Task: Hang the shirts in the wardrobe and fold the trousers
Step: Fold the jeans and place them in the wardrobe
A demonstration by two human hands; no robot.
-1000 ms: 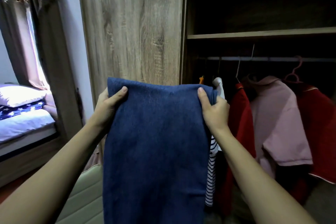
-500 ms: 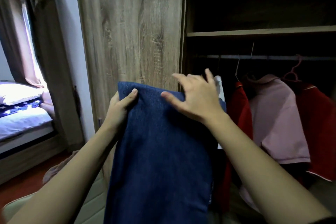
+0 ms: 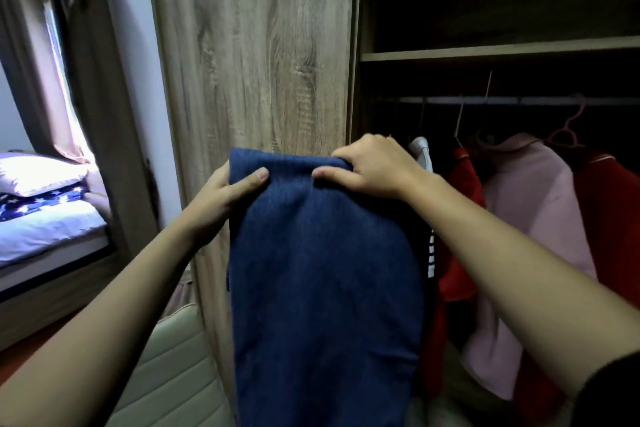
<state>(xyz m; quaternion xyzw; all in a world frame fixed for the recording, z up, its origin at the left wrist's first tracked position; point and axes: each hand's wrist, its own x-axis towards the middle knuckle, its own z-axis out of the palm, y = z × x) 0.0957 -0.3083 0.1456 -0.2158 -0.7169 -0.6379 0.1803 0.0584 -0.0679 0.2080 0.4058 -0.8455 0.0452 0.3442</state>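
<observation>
Half shut, half open: faced the wardrobe (image 3: 252, 62) that way, with its wood-grain door at twelve o'clock and the dark hanging bay from one to three o'clock. Saw several shirts already on the rail (image 3: 519, 100): a pink shirt (image 3: 533, 218) at three o'clock between red shirts (image 3: 464, 191), and a striped one mostly hidden. Noted a bed (image 3: 41, 229) at nine o'clock and a pale padded seat (image 3: 166, 357) low at seven o'clock.

Held the trousers (image 3: 322, 270) up at the centre of the view, just in front of the door's edge, hanging straight down toward six o'clock and out of frame. Looked doubled over, with a fold along the top. Gripped that top edge with both hands. Left hand (image 3: 232, 184) at the cloth's ten o'clock corner, most fingers hidden behind and the thumb pressed on the front. Right hand (image 3: 374, 170) at its one o'clock corner, fingers (image 3: 325, 173) clenched over the bunched fold.

Judged the cloth soft yet fairly weighty, denim-like: limp, with no stiffness of its own, not slippery and not fragile. Likely to sag and swing from wherever it was pinched, so best taken along the folded top edge, near both corners, to keep the layers square. Probably easier to finish folding laid flat on the bed or the seat than in the air. Could not tell where the waistband or the hems lay.
</observation>
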